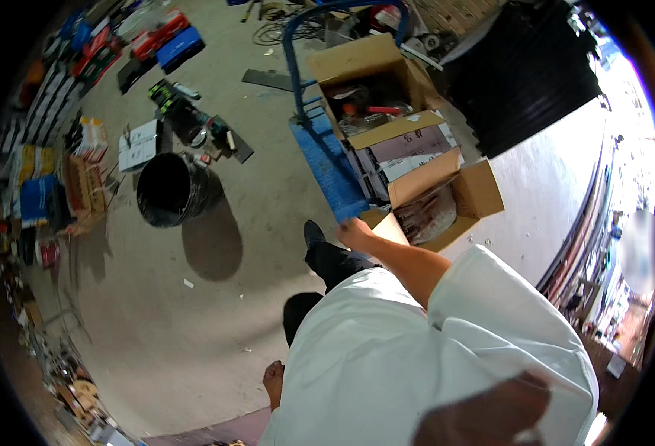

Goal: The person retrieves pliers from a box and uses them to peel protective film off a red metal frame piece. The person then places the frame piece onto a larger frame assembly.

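Observation:
My right hand (355, 234) hangs ahead of my body with its fingers curled in, and nothing shows sticking out of it. In the picture it overlaps the near corner of an open cardboard box (482, 195) with clear plastic-wrapped goods inside; whether it touches the box I cannot tell. My left hand (273, 375) is low at my left side, its fingers curled, with no object visible in it. Beyond the right hand stands a blue platform cart (331, 167) carrying cardboard boxes. One, a large open carton (357, 58), holds mixed items, some red.
A black bucket (169, 190) stands on the concrete floor (186, 334) to the left, with tools and a white box (140, 146) behind it. Stacked goods (45, 111) line the left side. A large black ribbed stack (528, 74) rises at the far right. A flat dark strip (266, 79) lies near the cart.

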Demonstrator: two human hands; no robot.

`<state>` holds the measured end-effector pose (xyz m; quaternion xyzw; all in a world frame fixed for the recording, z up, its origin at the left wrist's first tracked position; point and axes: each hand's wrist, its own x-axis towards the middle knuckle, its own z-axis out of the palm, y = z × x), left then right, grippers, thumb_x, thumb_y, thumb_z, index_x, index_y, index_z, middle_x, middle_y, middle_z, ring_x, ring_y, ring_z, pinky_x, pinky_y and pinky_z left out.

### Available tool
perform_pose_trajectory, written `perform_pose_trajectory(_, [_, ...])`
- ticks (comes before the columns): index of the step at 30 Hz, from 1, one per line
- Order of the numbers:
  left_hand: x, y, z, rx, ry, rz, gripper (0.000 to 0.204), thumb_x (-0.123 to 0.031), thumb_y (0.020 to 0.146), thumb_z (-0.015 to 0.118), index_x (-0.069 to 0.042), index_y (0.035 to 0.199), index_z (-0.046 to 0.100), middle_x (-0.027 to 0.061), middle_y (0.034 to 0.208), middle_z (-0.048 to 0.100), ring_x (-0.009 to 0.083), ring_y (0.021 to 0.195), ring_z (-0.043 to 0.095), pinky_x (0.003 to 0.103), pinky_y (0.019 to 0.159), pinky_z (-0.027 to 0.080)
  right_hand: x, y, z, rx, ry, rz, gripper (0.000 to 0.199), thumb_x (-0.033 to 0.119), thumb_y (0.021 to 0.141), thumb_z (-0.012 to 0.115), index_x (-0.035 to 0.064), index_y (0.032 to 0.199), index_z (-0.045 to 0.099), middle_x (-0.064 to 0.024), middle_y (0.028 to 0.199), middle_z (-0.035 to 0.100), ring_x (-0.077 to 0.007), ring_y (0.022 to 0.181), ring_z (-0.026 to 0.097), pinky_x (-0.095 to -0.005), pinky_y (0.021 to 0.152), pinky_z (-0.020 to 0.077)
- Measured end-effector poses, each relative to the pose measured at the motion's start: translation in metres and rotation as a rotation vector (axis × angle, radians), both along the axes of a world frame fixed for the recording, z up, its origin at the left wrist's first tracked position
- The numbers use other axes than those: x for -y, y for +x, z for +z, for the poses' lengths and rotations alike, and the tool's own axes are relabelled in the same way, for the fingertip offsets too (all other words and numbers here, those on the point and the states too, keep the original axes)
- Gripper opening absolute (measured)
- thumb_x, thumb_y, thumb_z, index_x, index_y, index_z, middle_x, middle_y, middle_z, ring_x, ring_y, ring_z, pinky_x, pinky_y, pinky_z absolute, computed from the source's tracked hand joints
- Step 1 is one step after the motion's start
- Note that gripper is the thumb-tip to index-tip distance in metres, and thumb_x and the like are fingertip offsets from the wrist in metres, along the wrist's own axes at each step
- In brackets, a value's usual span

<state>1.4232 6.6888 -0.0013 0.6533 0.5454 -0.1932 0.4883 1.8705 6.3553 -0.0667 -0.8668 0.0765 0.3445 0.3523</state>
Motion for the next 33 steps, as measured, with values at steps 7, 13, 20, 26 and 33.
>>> perform_pose_trajectory(7, [-0.100,0.302,0.055,0.203,-0.142,-0.114,0.024,-0.029,0.106,0.060,-0.006,0.098,0.060,0.0035,0.082,0.064,0.0121,0.070,0.058,0.028,0.062,0.046,-0.018,0.127,0.063,0.072,0.216,-0.301,0.030,0.026,0.093,0.061,0.0037,0.109,0.072,-0.0229,0.099,0.073,-0.0386,0.093,0.072,-0.0453,0.080,0.0559])
perform_pose_trajectory(13, [-0.066,0.619,0.125,0.503,-0.059,-0.554,0.032,-0.033,0.110,0.056,-0.003,0.117,0.064,-0.0014,0.089,0.060,0.0086,0.078,0.050,0.026,0.071,0.042,0.036,0.127,0.044,-0.039,0.094,-0.664,0.028,0.026,0.090,0.063,0.0054,0.107,0.074,-0.0217,0.100,0.074,-0.0374,0.093,0.072,-0.0447,0.081,0.0552])
perform_pose_trajectory(20, [0.048,0.890,0.158,0.795,-0.005,-1.020,0.063,-0.052,0.106,0.058,-0.002,0.145,0.056,0.0148,0.139,0.061,0.0247,0.129,0.059,0.042,0.107,0.047,0.043,0.096,0.007,-0.153,-0.012,-1.024,0.026,0.024,0.091,0.062,0.0009,0.096,0.072,-0.0187,0.089,0.072,-0.0317,0.084,0.070,-0.0438,0.076,0.0533])
perform_pose_trajectory(26, [0.160,1.024,0.149,0.963,0.113,-1.489,0.077,-0.063,0.102,0.057,-0.002,0.149,0.051,0.0222,0.143,0.056,0.0338,0.130,0.059,0.047,0.107,0.049,0.005,0.167,-0.020,-0.075,0.015,-1.048,0.029,0.027,0.094,0.063,-0.0006,0.099,0.072,-0.0232,0.090,0.072,-0.0391,0.085,0.070,-0.0474,0.075,0.0524])
perform_pose_trajectory(33, [0.225,1.088,0.084,0.894,0.332,-1.790,0.071,-0.059,0.104,0.058,-0.004,0.147,0.050,0.0137,0.094,0.067,0.0229,0.082,0.067,0.043,0.071,0.052,0.012,0.318,-0.048,0.053,0.144,-1.055,0.036,0.032,0.096,0.065,-0.0026,0.104,0.072,-0.0294,0.100,0.071,-0.0458,0.095,0.069,-0.0488,0.079,0.0537])
